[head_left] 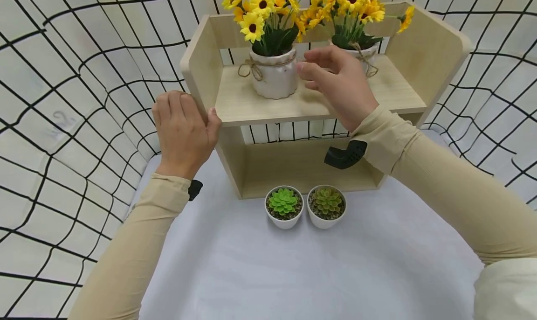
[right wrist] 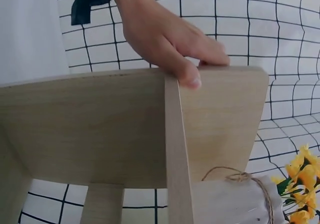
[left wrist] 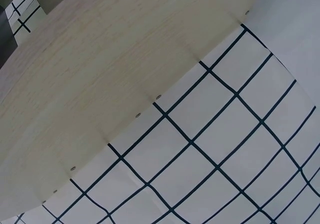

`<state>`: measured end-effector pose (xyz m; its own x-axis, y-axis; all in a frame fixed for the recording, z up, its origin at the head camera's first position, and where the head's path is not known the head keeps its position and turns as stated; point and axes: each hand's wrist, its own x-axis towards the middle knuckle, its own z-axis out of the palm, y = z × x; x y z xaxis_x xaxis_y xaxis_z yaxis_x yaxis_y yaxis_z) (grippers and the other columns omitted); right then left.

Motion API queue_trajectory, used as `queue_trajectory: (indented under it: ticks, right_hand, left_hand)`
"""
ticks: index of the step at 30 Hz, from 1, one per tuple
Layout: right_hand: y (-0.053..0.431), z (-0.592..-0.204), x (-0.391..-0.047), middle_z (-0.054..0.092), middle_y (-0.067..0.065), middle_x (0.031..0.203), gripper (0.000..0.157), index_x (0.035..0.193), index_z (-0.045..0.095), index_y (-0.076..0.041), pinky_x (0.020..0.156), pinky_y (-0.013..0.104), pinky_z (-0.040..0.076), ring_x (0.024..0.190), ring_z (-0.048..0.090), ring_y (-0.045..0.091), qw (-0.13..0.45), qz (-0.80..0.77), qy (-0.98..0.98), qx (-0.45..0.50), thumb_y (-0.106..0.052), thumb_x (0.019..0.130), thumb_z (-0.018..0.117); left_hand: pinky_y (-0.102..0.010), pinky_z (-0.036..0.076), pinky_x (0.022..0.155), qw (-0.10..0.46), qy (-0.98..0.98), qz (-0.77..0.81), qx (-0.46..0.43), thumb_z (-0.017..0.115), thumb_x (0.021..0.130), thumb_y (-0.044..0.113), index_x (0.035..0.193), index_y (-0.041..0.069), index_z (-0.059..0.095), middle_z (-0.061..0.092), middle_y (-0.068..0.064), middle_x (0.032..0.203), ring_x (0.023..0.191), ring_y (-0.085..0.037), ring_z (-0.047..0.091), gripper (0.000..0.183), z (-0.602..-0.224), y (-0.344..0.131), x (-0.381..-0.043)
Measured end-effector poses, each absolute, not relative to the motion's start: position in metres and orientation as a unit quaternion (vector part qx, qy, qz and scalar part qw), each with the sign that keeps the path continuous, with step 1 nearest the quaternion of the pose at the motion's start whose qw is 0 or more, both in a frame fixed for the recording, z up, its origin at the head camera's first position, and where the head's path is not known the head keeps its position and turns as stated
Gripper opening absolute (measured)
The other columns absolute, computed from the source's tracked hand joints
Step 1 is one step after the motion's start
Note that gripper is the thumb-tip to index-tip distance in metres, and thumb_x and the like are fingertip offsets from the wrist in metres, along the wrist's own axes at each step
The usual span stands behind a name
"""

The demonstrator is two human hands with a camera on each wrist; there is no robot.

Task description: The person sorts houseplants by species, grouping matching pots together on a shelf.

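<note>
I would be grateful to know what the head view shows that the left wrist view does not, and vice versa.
Only the head view shows the left hand, the right hand, two pots of yellow flowers and two small succulents. Only the left wrist view shows small dark marks along an edge of the wooden shelf. Both show that shelf and the black grid.

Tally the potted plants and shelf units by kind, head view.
Yellow-flower pots: 2
Succulent pots: 2
Wooden shelf unit: 1
Total: 5
</note>
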<state>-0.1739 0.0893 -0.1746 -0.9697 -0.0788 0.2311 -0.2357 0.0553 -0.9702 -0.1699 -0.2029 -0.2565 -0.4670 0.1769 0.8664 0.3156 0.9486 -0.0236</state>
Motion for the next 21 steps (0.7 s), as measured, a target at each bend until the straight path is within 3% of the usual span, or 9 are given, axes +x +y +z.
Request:
queue_trajectory:
  ticks: [6,12,17,21]
  right_hand:
    - [0.105,-0.194,-0.156,0.068,0.004,0.105,0.026,0.119,0.063,-0.007,0.085,0.025,0.058,0.093,0.070,0.020,0.066,0.672,-0.724,0.140,-0.022,0.098,0.067]
    - [0.119,-0.213,-0.135,0.070,0.000,0.097,0.025,0.116,0.064,-0.009,0.086,0.025,0.057,0.088,0.070,0.019,0.096,0.628,-0.759,0.141,-0.025,0.097,0.067]
    - [0.129,-0.232,-0.117,0.068,-0.001,0.090,0.016,0.108,0.065,-0.009,0.080,0.024,0.057,0.081,0.068,0.015,0.103,0.660,-0.725,0.168,-0.011,0.093,0.071]
    - [0.136,-0.254,-0.107,0.068,-0.003,0.092,0.021,0.105,0.067,-0.013,0.075,0.021,0.054,0.082,0.068,0.011,0.113,0.665,-0.713,0.190,0.000,0.089,0.072]
  left_hand:
    - [-0.054,0.033,0.094,0.491,-0.856,-0.077,-0.145,0.038,0.102,0.030,0.098,-0.011,0.049,0.051,-0.031,0.102,0.103,-0.045,0.041,0.042,-0.257,-0.201,-0.170]
    - [-0.054,0.032,0.095,0.494,-0.853,-0.087,-0.146,0.038,0.101,0.030,0.098,-0.010,0.049,0.051,-0.031,0.102,0.102,-0.045,0.041,0.042,-0.257,-0.202,-0.171]
    - [-0.054,0.032,0.096,0.494,-0.853,-0.086,-0.147,0.038,0.101,0.029,0.099,-0.011,0.048,0.051,-0.031,0.102,0.102,-0.044,0.040,0.041,-0.258,-0.202,-0.171]
    - [-0.054,0.031,0.095,0.493,-0.853,-0.086,-0.146,0.038,0.101,0.029,0.099,-0.011,0.048,0.050,-0.031,0.102,0.102,-0.044,0.040,0.041,-0.258,-0.202,-0.171]
